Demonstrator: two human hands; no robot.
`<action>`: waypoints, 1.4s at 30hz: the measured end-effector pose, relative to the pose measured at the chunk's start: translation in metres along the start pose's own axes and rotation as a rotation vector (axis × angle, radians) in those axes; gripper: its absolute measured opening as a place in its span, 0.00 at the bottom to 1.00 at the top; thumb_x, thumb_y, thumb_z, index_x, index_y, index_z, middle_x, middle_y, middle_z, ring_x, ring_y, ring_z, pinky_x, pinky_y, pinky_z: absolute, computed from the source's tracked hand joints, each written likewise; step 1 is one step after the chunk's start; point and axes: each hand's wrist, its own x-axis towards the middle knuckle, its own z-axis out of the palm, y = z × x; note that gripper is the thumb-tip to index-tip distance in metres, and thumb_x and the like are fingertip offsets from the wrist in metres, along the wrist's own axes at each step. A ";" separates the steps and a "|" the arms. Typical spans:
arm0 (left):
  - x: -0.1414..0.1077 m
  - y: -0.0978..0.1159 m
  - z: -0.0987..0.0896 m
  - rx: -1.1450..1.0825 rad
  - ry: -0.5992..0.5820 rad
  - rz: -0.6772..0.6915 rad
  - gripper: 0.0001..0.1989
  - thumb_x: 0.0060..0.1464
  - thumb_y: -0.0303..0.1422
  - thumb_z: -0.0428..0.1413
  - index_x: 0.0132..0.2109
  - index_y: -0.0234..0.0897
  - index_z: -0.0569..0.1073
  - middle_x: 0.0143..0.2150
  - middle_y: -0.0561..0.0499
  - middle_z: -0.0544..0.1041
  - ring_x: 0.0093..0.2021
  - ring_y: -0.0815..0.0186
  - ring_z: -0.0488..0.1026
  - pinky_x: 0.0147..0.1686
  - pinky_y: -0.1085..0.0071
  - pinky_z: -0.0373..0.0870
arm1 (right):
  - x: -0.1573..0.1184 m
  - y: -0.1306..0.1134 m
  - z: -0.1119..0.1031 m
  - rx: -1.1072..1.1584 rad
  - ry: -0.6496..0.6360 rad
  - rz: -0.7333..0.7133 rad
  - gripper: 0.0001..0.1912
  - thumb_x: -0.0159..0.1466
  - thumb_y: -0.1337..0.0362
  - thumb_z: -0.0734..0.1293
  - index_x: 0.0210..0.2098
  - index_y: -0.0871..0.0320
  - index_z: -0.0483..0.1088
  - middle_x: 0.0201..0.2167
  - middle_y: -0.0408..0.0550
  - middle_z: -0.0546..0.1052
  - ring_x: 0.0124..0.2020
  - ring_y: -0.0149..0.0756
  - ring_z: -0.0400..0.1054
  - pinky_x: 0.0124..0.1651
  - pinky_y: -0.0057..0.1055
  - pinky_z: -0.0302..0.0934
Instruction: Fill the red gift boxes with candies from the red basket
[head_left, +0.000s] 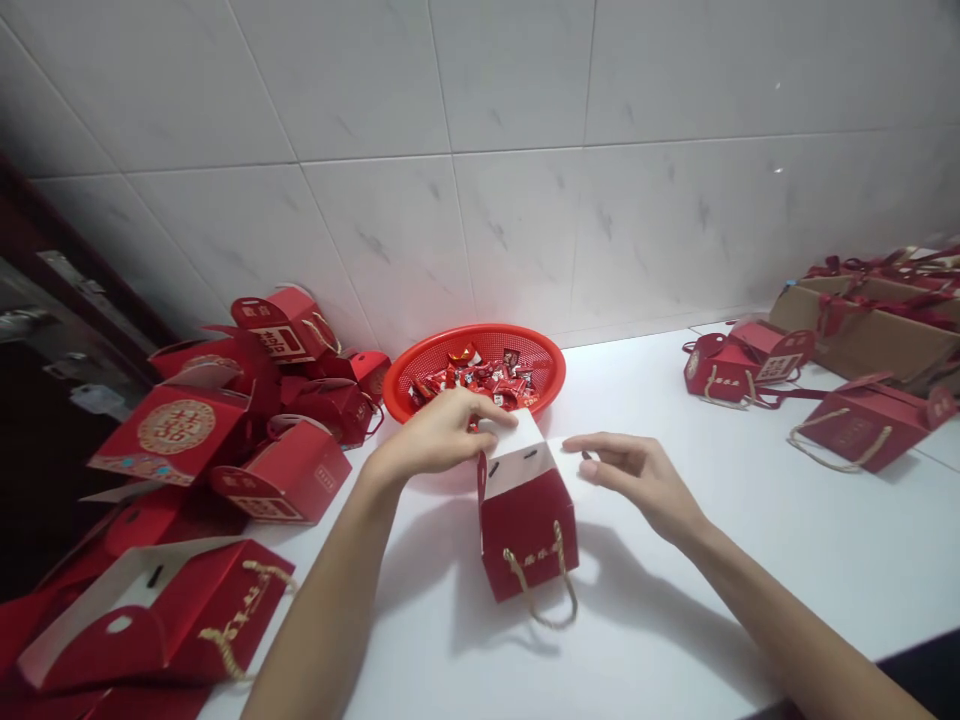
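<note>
A red candy gift box with a white inside and a gold rope handle stands on the white table before me, its top flaps up. My left hand is at its far left edge, with thumb and index finger closed around a flap. The other left fingers are hidden behind. To the box's right, my right hand has its index finger stretched out and its thumb apart, beside the white right flap. Just behind the box sits a red plastic basket holding several wrapped candies.
Red boxes pile up on the left, some with open tops. At the right stand a few closed red boxes and a brown cardboard carton with ribbons. A tiled wall bounds the table's back.
</note>
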 end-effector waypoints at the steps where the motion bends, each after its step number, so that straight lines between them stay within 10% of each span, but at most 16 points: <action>1: 0.002 -0.001 0.001 0.022 -0.032 -0.007 0.18 0.48 0.26 0.54 0.45 0.36 0.82 0.45 0.47 0.82 0.43 0.60 0.77 0.41 0.67 0.72 | 0.001 0.001 0.001 -0.020 -0.020 0.019 0.18 0.58 0.52 0.73 0.42 0.58 0.80 0.36 0.52 0.81 0.33 0.39 0.74 0.39 0.37 0.72; 16: 0.001 -0.009 -0.004 0.145 -0.289 0.077 0.16 0.51 0.36 0.62 0.47 0.38 0.81 0.44 0.49 0.81 0.40 0.61 0.76 0.37 0.72 0.67 | -0.005 0.025 0.005 -0.241 -0.101 -0.064 0.33 0.55 0.46 0.75 0.55 0.53 0.70 0.56 0.53 0.75 0.56 0.50 0.68 0.55 0.44 0.67; 24: -0.002 0.003 -0.001 0.165 -0.226 0.191 0.09 0.52 0.33 0.63 0.43 0.41 0.81 0.48 0.50 0.78 0.48 0.60 0.73 0.50 0.68 0.64 | -0.008 0.037 0.022 -0.359 0.077 -0.187 0.25 0.62 0.51 0.71 0.55 0.53 0.68 0.54 0.52 0.77 0.55 0.48 0.72 0.52 0.39 0.71; 34: -0.001 0.004 0.003 0.052 -0.517 0.154 0.17 0.49 0.44 0.66 0.43 0.39 0.79 0.40 0.53 0.80 0.40 0.64 0.73 0.42 0.72 0.66 | -0.011 0.045 0.024 -0.401 0.056 -0.504 0.20 0.68 0.58 0.67 0.58 0.52 0.68 0.55 0.55 0.76 0.56 0.45 0.72 0.58 0.45 0.69; 42: 0.001 0.000 0.005 0.294 -0.292 -0.017 0.11 0.47 0.37 0.64 0.35 0.38 0.72 0.36 0.53 0.73 0.39 0.63 0.69 0.34 0.72 0.61 | -0.013 0.049 0.027 -0.478 -0.033 -0.565 0.17 0.70 0.57 0.64 0.56 0.53 0.71 0.58 0.57 0.73 0.59 0.44 0.69 0.57 0.42 0.69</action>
